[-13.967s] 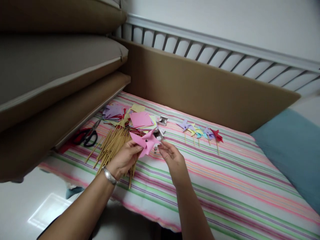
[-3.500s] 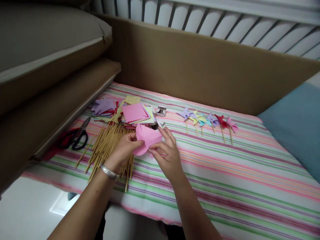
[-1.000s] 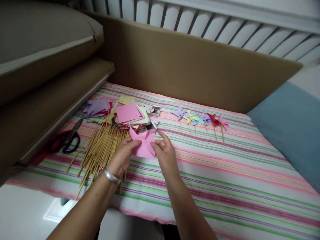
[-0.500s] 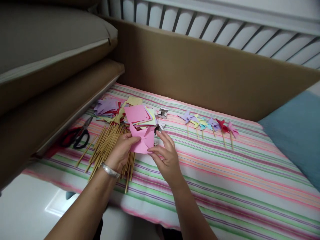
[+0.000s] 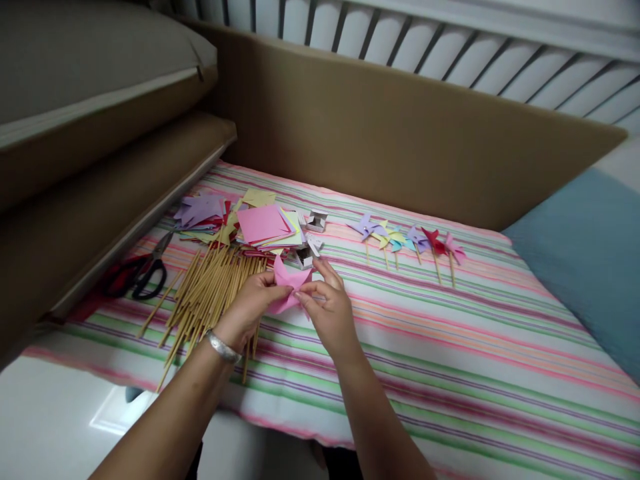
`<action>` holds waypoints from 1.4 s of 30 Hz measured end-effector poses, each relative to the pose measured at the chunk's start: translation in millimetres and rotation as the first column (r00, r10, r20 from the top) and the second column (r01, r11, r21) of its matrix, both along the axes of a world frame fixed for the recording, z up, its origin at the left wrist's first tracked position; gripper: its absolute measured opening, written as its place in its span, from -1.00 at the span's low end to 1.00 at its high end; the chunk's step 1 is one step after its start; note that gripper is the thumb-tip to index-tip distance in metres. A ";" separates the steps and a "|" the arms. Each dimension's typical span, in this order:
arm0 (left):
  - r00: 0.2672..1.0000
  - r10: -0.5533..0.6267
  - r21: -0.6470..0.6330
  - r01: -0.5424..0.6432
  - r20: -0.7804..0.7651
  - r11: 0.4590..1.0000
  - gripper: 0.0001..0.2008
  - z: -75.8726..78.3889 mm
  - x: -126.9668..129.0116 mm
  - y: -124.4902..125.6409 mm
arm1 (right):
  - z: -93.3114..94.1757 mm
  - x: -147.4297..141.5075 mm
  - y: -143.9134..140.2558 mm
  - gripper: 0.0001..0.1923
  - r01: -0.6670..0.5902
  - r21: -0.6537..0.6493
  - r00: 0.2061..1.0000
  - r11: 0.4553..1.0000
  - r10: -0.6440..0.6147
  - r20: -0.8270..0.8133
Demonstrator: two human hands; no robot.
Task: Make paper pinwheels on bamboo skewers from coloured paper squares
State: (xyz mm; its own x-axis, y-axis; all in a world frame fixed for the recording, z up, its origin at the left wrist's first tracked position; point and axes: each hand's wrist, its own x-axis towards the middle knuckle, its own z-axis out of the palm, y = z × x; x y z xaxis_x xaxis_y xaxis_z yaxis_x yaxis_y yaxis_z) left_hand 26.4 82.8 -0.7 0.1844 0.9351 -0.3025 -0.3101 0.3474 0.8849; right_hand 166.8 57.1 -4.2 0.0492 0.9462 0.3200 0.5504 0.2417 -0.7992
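Note:
A pink sheet of paper (image 5: 286, 277), its corners partly folded inward, is held up between both hands. My left hand (image 5: 257, 300) pinches it from the left, thumb near the middle. From the right, my right hand (image 5: 324, 303) presses a folded corner toward the centre with thumb and forefinger. Beneath and left of my left hand lies a heap of thin wooden sticks (image 5: 207, 290). Just beyond the held paper is a stack of coloured paper squares (image 5: 263, 225), pink on top. Small open boxes (image 5: 317, 221) sit beside that stack.
Scissors with dark handles (image 5: 145, 270) lie at the left. Cut papers (image 5: 203, 210) in purple, red and yellow are piled behind the sticks. Several finished paper pinwheels (image 5: 434, 241) rest in a row at the right. Brown cushions (image 5: 150, 160) border the left, and a blue cushion (image 5: 570, 247) the right.
My right hand has moved from the paper's lower right corner to its centre, folding that corner in. The paper looks smaller and more folded. The view has shifted slightly.

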 end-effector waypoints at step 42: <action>0.935 -0.290 0.057 0.308 -0.206 0.950 -0.88 1.7 -5.7 -4.0 | 11.4 12.0 -4.4 -0.29 -0.269 -0.320 0.958 0.908 0.220 -0.181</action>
